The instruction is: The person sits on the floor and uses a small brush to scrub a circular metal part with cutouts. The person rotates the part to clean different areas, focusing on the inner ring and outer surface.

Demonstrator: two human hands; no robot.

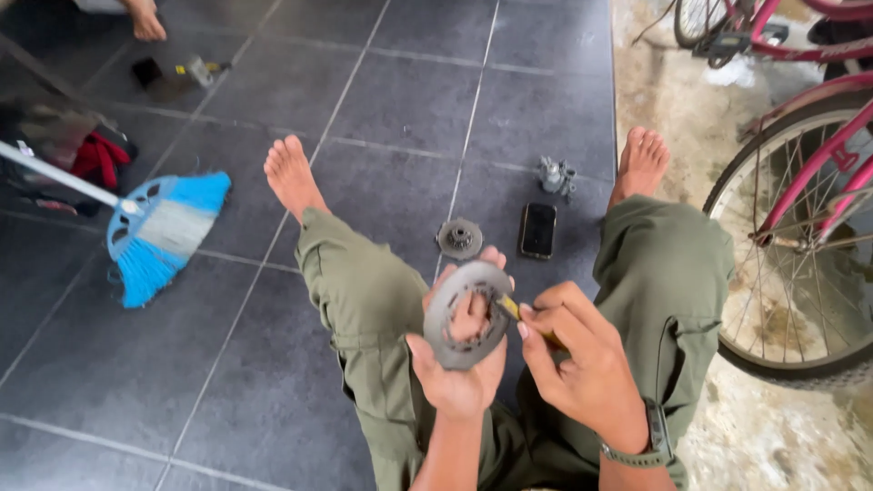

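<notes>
Seated on grey floor tiles: left hand fingers gripped a metal ring disc; right hand fingers pinched a yellow-handled tool against it.

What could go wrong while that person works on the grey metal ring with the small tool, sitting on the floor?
The small yellow-handled tool in the right hand points toward the left hand holding the flat grey metal ring; a slip might jab the palm. The black phone and small toothed metal part lie between the legs, so a dropped ring could strike them.
</notes>
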